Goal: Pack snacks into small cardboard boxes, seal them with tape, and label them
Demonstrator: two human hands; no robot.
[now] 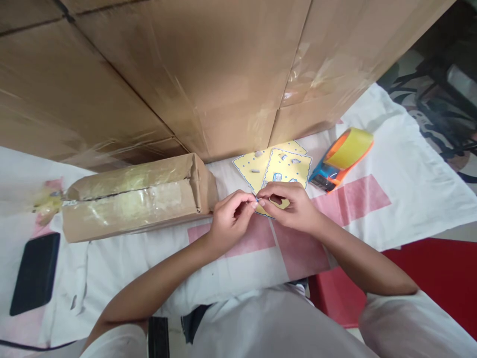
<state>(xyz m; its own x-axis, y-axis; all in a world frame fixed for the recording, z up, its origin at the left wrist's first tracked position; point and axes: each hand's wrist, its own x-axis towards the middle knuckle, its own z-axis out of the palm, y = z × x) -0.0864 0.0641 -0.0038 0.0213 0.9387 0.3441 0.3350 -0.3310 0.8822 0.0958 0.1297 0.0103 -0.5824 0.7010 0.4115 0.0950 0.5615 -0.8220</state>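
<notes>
My left hand and my right hand meet at their fingertips, both closed in a pinch. Between them is a small bluish piece, too small to name surely. Just beyond and partly under my right hand lies a yellow card with blue-edged little pictures on it, perhaps stickers. A second yellow card is fanned out beneath it. To the right of the cards rests a tape dispenser with an orange and blue body and a yellow roll.
Large taped cardboard boxes form a wall behind the cloth-covered table. A long cardboard box lies to the left. Further left are a dark phone, a white tool-like object and crumpled yellow wrapping.
</notes>
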